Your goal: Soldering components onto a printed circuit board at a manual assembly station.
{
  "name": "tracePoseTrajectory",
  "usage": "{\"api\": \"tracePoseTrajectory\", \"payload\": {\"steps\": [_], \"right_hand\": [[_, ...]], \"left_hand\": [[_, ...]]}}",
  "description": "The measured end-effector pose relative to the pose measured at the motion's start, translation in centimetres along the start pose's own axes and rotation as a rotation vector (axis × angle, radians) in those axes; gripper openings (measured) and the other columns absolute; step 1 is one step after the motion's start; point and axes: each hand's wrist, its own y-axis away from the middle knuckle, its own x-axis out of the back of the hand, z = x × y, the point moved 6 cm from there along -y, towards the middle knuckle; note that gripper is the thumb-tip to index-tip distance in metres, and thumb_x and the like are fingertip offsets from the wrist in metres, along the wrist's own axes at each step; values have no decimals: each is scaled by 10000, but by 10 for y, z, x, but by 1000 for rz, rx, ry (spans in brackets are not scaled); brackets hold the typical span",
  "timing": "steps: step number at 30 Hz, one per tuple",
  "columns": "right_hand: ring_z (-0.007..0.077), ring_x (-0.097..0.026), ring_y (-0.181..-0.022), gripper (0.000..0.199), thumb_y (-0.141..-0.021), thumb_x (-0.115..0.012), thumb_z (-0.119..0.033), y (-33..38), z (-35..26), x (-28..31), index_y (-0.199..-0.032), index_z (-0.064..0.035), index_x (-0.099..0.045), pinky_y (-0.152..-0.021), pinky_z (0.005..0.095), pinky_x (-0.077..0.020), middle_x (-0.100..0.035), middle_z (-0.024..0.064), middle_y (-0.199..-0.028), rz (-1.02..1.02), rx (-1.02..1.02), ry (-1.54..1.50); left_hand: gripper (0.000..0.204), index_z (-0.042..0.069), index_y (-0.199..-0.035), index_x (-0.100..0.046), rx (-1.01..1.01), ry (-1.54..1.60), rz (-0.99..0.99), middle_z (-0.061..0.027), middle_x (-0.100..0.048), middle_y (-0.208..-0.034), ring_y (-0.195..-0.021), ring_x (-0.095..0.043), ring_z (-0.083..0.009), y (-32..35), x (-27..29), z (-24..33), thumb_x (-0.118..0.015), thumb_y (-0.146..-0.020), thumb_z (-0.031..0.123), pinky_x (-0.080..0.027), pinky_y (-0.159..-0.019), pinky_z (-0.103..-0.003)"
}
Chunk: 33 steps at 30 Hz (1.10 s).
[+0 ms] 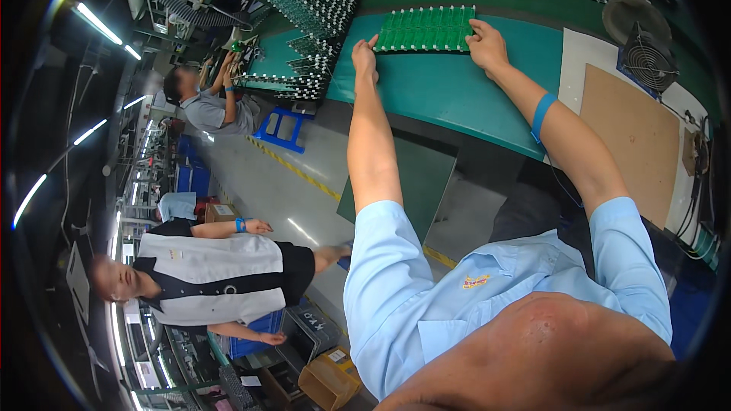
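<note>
A green circuit board panel (426,28) with rows of small white parts along its long edges lies on or just above the teal bench mat (449,91); I cannot tell which. My left hand (365,58) has its fingers closed on the panel's left end. At the opposite end, my right hand (487,44) pinches the right edge between thumb and fingers. A blue wrist band (542,116) circles my right forearm.
Many similar boards (312,0) stand stacked at the bench's left. To the right are a brown flat sheet (632,137) and a small black fan (649,67). One person (213,110) works further left near a blue stool (280,129); another person (221,270) stands in the aisle.
</note>
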Motion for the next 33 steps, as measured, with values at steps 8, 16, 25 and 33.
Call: {"api": "tracePoseTrajectory", "payload": {"steps": [8, 16, 25, 33], "right_hand": [[173, -699, -1094, 461, -1019, -659, -22, 0, -9, 25, -1479, -31, -635, -947, 310, -556, -682, 134, -1489, 43, 45, -74], [161, -703, -1109, 449, -1016, -695, -21, 20, -35, 83, -1463, -35, -650, -896, 288, -573, -691, 114, -1478, 101, 104, -109], [157, -705, -1110, 453, -1008, -730, -38, 81, -74, 124, -1454, -25, -653, -930, 279, -577, -704, 119, -1441, 89, 139, -273], [152, -698, -1161, 448, -1006, -745, -42, 161, -85, 218, -1443, -11, -653, -990, 267, -567, -707, 118, -1431, 114, 175, -335]], "left_hand": [[460, -45, -1510, -446, 52, 84, -69, -251, -693, -1411, -1233, -667, -339, -11, 15, 0, -448, -1123, 203, -465, -1162, -471], [468, -43, -1538, -408, 83, 187, -160, -250, -711, -1357, -1110, -723, -339, 22, -13, 23, -474, -1134, 186, -577, -999, -457], [450, -46, -1489, -460, 31, 276, -198, -244, -713, -1308, -1063, -737, -340, 60, -18, 66, -542, -1135, 219, -610, -912, -437], [388, -23, -1343, -605, 124, 293, -427, -206, -737, -1242, -1020, -740, -290, 131, -41, 59, -632, -1113, 288, -616, -867, -380]]}}
